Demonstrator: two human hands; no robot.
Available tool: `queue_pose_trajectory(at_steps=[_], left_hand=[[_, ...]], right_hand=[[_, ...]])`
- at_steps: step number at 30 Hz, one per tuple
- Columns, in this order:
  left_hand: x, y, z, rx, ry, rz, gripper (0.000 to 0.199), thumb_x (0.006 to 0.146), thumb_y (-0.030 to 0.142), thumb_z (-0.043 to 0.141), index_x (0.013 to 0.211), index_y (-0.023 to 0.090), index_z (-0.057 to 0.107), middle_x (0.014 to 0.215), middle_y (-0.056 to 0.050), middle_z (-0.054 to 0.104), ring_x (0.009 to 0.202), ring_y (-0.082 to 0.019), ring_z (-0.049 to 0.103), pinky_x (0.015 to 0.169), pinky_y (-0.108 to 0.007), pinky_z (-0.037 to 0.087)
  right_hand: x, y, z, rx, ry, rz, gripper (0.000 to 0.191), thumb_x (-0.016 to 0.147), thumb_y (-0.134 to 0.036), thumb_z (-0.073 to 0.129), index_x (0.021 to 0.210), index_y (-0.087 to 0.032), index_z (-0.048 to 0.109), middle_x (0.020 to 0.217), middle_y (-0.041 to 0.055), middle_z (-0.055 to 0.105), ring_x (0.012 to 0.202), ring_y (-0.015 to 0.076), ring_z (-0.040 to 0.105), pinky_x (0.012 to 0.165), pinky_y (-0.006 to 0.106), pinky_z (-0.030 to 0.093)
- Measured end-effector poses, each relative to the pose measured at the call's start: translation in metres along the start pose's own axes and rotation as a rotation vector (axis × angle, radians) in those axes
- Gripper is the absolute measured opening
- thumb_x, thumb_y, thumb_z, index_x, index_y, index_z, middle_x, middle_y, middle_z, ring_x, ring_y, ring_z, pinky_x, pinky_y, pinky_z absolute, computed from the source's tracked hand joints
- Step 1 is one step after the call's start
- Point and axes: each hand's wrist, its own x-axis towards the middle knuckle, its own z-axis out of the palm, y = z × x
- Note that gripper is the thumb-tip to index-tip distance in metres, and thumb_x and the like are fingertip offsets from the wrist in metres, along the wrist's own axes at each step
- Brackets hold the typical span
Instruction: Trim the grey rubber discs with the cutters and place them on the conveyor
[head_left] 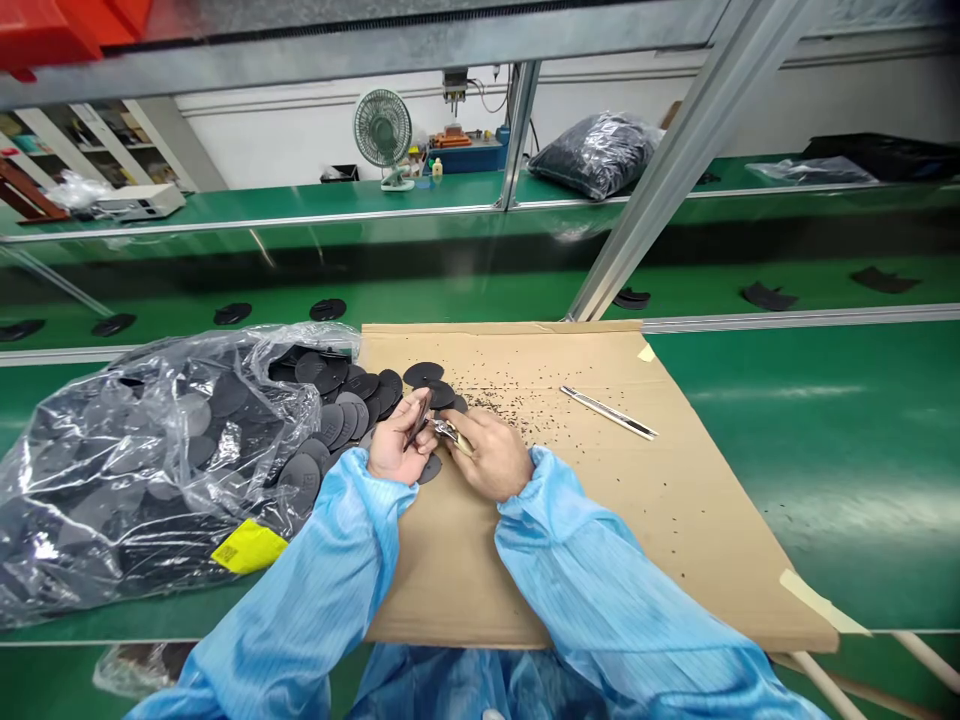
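My left hand (399, 446) pinches a black plastic disc (418, 416), tilted nearly on edge. In my right hand (491, 452) is a pair of nippers (453, 436) with pale yellowish grips, its metal jaws at the disc's edge. Whether the jaws touch the disc I cannot tell. Just beyond my hands lie a few black discs (424, 374), and another disc (430, 468) sits partly under them. Small black scraps (495, 398) are scattered over the cardboard sheet (585, 560). Left of my hands, a pile of discs (341, 420) spills from a clear plastic bag (172, 400).
A craft knife (609, 412) lies on the cardboard to the right. Behind it runs a green conveyor belt (450, 280) with several black parts on it. A slanted metal post (675, 170) rises past the cardboard's far edge. A yellow label (249, 546) is on the bag.
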Motion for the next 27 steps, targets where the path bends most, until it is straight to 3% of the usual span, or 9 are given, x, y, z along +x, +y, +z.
queue_pose_trajectory(at_steps=[18,23,27], left_hand=[[0.005,-0.005,-0.008,0.135,-0.049,0.115,0.03,0.068,0.021,0.073,0.095,0.015,0.064,0.055,0.004,0.048,0.041,-0.005,0.039,0.037,-0.017,0.028],[0.005,-0.008,-0.007,0.144,-0.029,0.116,0.033,0.064,0.022,0.076,0.094,0.014,0.064,0.054,0.004,0.048,0.041,-0.006,0.039,0.037,-0.017,0.028],[0.006,-0.006,-0.006,0.125,0.001,0.158,0.032,0.066,0.023,0.075,0.095,0.016,0.062,0.059,0.003,0.051,0.042,-0.006,0.04,0.037,-0.018,0.027]], right_hand=[[0.009,-0.011,-0.029,-0.158,-0.398,0.13,0.044,0.082,-0.013,0.049,0.125,-0.021,0.055,0.103,0.0078,0.064,0.095,0.0222,0.059,0.081,0.03,0.045],[0.007,-0.013,-0.029,-0.123,-0.396,0.16,0.042,0.082,-0.013,0.047,0.121,-0.025,0.058,0.099,0.0057,0.066,0.085,0.0211,0.062,0.07,0.028,0.044],[0.004,-0.008,-0.015,0.079,-0.231,0.21,0.034,0.081,-0.015,0.05,0.112,-0.024,0.062,0.096,0.0044,0.067,0.087,0.0199,0.062,0.076,0.028,0.045]])
